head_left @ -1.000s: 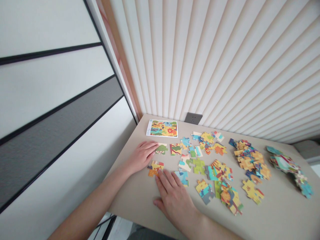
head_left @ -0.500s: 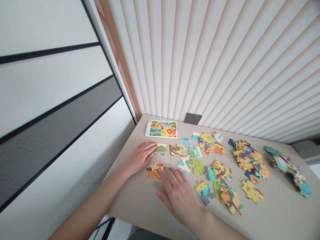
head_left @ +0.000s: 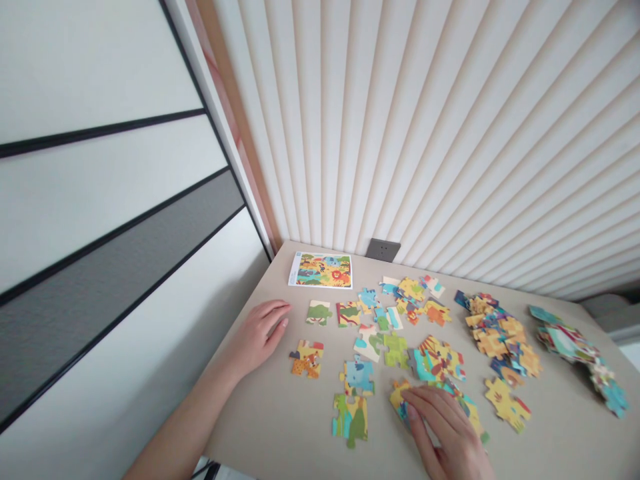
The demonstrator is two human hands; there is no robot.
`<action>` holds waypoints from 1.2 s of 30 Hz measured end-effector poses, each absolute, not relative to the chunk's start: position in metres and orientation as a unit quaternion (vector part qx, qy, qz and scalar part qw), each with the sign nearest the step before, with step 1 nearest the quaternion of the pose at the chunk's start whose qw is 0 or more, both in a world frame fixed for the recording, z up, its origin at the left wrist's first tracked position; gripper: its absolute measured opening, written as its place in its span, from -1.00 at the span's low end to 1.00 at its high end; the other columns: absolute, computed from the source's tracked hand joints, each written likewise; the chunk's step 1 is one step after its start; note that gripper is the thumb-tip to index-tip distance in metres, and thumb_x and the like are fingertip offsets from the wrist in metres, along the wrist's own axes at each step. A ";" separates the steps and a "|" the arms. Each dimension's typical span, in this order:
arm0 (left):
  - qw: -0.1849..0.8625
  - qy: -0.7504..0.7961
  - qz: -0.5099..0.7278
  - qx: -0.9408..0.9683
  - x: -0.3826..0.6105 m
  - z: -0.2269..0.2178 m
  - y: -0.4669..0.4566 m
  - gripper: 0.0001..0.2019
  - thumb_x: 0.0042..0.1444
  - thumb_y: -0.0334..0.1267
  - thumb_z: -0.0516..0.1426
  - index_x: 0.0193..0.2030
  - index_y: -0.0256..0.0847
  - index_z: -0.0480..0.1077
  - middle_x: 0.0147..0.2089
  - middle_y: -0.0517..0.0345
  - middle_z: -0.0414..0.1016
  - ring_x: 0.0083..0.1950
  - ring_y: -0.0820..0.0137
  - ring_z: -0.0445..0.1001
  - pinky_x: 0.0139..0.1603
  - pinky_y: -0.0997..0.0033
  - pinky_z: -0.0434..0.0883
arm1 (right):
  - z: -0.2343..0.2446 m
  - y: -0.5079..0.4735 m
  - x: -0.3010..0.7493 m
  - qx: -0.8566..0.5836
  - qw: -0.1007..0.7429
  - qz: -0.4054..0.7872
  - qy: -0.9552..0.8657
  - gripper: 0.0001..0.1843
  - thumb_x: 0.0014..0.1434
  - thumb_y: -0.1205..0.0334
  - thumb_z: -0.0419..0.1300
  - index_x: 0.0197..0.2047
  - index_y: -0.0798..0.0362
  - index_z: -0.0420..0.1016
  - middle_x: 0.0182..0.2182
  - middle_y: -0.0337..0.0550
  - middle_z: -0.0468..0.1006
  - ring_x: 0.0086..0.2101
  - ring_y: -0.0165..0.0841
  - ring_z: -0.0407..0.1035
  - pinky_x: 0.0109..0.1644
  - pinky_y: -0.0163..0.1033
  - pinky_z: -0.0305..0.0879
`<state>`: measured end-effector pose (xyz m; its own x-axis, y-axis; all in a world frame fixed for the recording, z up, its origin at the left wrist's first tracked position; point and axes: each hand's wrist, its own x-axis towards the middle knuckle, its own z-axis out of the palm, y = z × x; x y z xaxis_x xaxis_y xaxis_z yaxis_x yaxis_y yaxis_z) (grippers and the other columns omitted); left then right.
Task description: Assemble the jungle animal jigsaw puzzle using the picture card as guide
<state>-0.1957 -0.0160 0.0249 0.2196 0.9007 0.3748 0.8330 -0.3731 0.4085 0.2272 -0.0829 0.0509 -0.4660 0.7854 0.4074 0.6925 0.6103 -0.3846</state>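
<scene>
My left hand (head_left: 261, 335) rests on the table left of a green tree puzzle piece (head_left: 319, 313), fingers loosely apart and holding nothing. Below it lie joined pieces with a leopard (head_left: 307, 361). My right hand (head_left: 447, 427) has its thumb and fingertips closed on a yellow and blue puzzle piece (head_left: 399, 400), which they partly hide. Whether that piece is off the table, I cannot tell. Left of this hand lie a blue elephant piece (head_left: 359, 376) and a green and yellow piece (head_left: 356, 421). Behind the fingers, overlapping pieces (head_left: 473, 410) are partly covered.
A printed picture card (head_left: 321, 270) lies at the back left of the table (head_left: 280, 427). Loose pieces spread across the middle, with a heap of pieces (head_left: 500, 330) and another pile (head_left: 570, 340) to the right. A ribbed wall (head_left: 400, 133) with a grey socket (head_left: 383, 250) borders the back.
My right hand has moved right, from beside the leopard pieces to the yellow and blue piece, uncovering the elephant piece. My left hand has drawn back left from the tree piece.
</scene>
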 end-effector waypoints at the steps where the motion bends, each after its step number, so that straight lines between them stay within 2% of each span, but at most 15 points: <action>1: 0.063 0.550 0.279 0.785 -0.193 0.026 -0.016 -0.68 0.44 -0.24 0.03 0.25 -0.07 0.42 0.22 -0.02 0.49 0.26 0.16 0.45 0.32 0.04 0.42 | 0.046 -0.085 0.234 -0.438 0.291 0.076 -0.847 -0.72 0.35 0.29 0.18 0.10 -0.05 0.56 -0.05 -0.02 0.66 -0.02 -0.13 0.57 0.03 -0.04 0.57; 6: 0.079 0.520 0.247 0.814 -0.183 0.024 -0.014 -0.64 0.43 -0.21 0.05 0.31 -0.05 0.39 0.25 -0.01 0.49 0.28 0.15 0.44 0.34 0.01 0.40 | 0.036 -0.087 0.242 -0.447 0.294 0.073 -0.842 -0.73 0.33 0.27 0.21 0.07 -0.07 0.59 -0.06 -0.04 0.68 -0.03 -0.12 0.59 0.03 -0.03 0.59; 16: 0.101 0.522 0.248 0.810 -0.189 0.016 -0.011 -0.66 0.45 -0.23 0.04 0.28 -0.05 0.42 0.25 0.03 0.50 0.28 0.19 0.45 0.34 0.07 0.40 | 0.070 -0.051 0.211 -0.425 0.207 0.107 -0.875 -0.72 0.42 0.30 0.11 0.12 -0.05 0.54 0.05 -0.01 0.61 0.08 -0.13 0.49 0.19 0.06 0.48; 25: 0.106 0.506 0.236 0.823 -0.189 0.016 -0.008 -0.64 0.44 -0.23 0.04 0.32 -0.03 0.39 0.27 0.02 0.50 0.28 0.17 0.44 0.34 0.00 0.36 | 0.087 0.011 0.188 -0.414 0.190 0.101 -0.884 -0.74 0.44 0.31 0.08 0.00 -0.04 0.60 -0.05 -0.03 0.63 -0.04 -0.16 0.51 0.07 0.01 0.47; 36: 0.110 0.497 0.215 0.834 -0.188 0.019 -0.006 -0.57 0.43 -0.23 0.06 0.40 0.01 0.34 0.32 0.04 0.48 0.33 0.16 0.40 0.35 -0.02 0.34 | 0.067 0.071 0.153 -0.379 0.157 0.113 -0.905 -0.71 0.41 0.29 0.15 0.12 0.02 0.57 0.02 0.01 0.63 0.07 -0.15 0.47 0.22 0.04 0.37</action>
